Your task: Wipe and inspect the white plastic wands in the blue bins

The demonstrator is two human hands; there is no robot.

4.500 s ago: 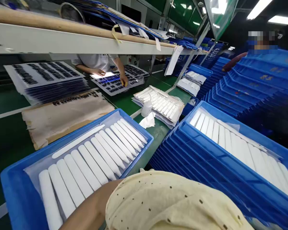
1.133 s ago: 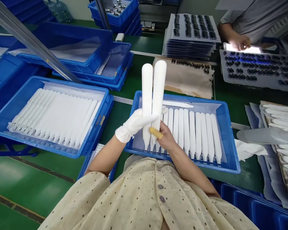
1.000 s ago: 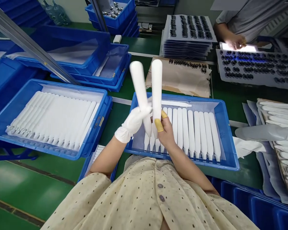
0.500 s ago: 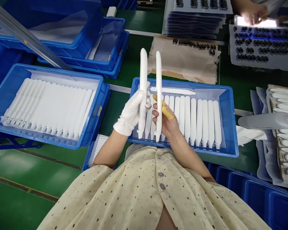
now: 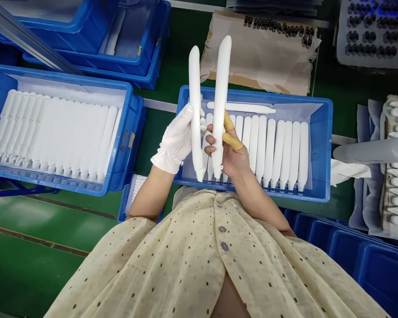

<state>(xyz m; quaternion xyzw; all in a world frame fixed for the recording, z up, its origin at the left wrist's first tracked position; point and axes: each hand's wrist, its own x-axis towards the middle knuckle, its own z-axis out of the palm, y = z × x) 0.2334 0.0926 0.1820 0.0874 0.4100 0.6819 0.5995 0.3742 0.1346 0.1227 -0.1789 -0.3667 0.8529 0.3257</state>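
Note:
My left hand (image 5: 176,140), in a white glove, is closed around a long white plastic part (image 5: 195,110) with a rounded top and a small tab at its lower end. Beside it, my right hand (image 5: 235,150), with yellow finger cots on two digits, grips a second long white plastic part (image 5: 221,97). Both parts stand nearly upright, side by side and apart. Behind and below them is a blue bin (image 5: 325,145) holding a row of similar white parts (image 5: 278,154). One more white part (image 5: 240,107) lies crosswise along the bin's far side.
At left, another blue bin (image 5: 128,110) is packed with white parts. Stacked blue bins (image 5: 146,70) stand behind it, beneath a slanting metal bar (image 5: 33,39). Brown paper (image 5: 258,57) with small black pieces lies beyond. At right, a grey rounded arm (image 5: 371,151) juts in near piled white parts.
The view has tilted downward, so surroundings sit higher. The right-hand part has turned to show a broader face and risen above the left one; the left-hand part leans slightly. Both hands keep hold.

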